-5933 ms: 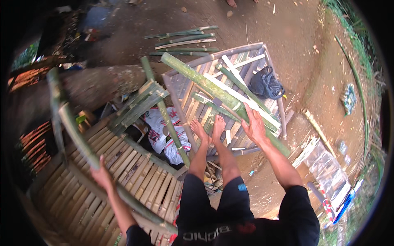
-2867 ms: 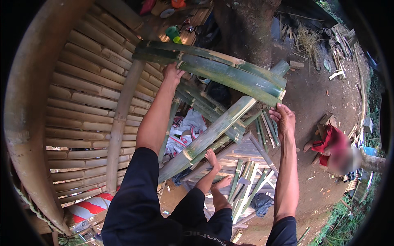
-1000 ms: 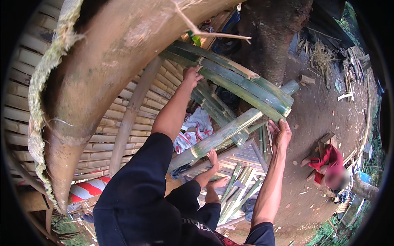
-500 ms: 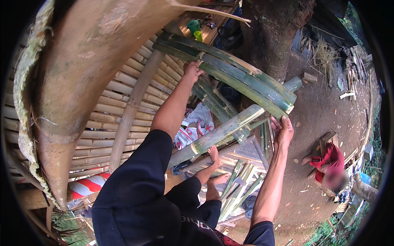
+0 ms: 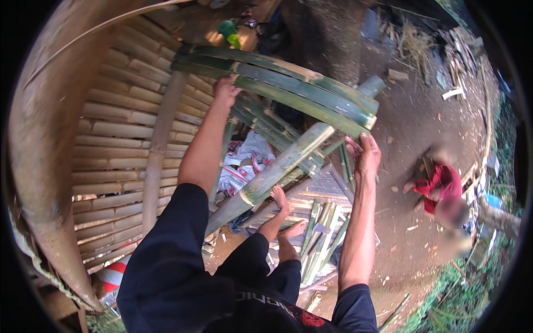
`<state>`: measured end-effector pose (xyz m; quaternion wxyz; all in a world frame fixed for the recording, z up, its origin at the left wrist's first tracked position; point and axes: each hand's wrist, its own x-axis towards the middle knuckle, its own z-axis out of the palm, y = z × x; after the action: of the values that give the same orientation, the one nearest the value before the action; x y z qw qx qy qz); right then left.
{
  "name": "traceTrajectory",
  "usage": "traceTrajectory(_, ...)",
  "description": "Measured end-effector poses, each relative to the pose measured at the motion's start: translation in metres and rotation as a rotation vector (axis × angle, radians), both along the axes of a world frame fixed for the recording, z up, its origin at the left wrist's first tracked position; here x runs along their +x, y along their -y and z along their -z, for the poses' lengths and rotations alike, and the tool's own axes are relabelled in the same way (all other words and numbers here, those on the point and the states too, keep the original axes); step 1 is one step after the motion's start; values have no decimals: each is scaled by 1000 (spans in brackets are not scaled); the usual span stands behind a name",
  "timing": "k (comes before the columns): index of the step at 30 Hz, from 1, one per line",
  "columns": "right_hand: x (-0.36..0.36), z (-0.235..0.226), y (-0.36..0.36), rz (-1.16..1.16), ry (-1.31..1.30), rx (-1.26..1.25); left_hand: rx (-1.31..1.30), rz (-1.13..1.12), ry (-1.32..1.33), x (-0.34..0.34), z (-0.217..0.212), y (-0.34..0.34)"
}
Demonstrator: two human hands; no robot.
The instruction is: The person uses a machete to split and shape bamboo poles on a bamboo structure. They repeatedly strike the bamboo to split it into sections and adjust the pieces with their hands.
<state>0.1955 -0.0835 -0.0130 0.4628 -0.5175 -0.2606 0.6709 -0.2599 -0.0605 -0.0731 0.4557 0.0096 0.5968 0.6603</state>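
Note:
Several split green bamboo strips lie side by side in front of me, running from upper left to right. My left hand grips the near strip toward its left part, fingertips partly hidden by it. At the right end of the same near strip, my right hand holds the edge between thumb and fingers. Below the strips a thick round bamboo pole slants across, and one of my bare feet rests against it. More split bamboo pieces hang beneath the strips.
A slatted bamboo wall and a thick bamboo post stand on the left. A white and red sack lies under the strips. Cut bamboo lengths lie below me. Another person in red sits at the right; a tree trunk rises behind.
My view has shifted, so the bamboo strips and both hands appear farther left and slightly differently placed. Both hands stay at the near strip. The seated person has shifted posture a little.

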Motion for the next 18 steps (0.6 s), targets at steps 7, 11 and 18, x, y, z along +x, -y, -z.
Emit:
traceTrajectory(7,1,-6,0,7,-6,1,2,-19,-28,2,-8,-2)
traceTrajectory(11,-2,-8,0,28,-11,-8,-30,-18,-25,-1,-6,-5)
traceTrajectory(18,-3,-5,1,20,-18,7,-25,-24,22,-3,-7,-6)
